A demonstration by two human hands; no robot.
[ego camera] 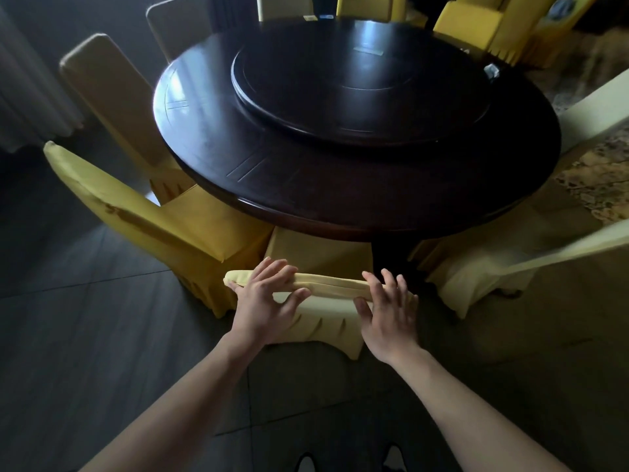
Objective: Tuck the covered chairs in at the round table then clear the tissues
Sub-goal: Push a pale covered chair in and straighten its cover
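A yellow-covered chair (326, 291) stands right in front of me, its seat partly under the near edge of the dark round table (306, 185). My left hand (265, 301) lies over the left part of the chair's top rail with fingers spread and nearly straight. My right hand (388, 311) rests on the right part of the rail, fingers straight and spread too. A small crumpled tissue-like thing (492, 71) lies near the table's far right edge, and a flat pale item (367, 50) sits on the turntable (360, 86).
More yellow-covered chairs ring the table: one at near left (146, 212), two further left (112, 97), one at near right (493, 267), several at the far side (483, 25). Dark tiled floor (102, 335) lies left, patterned flooring (595, 185) right.
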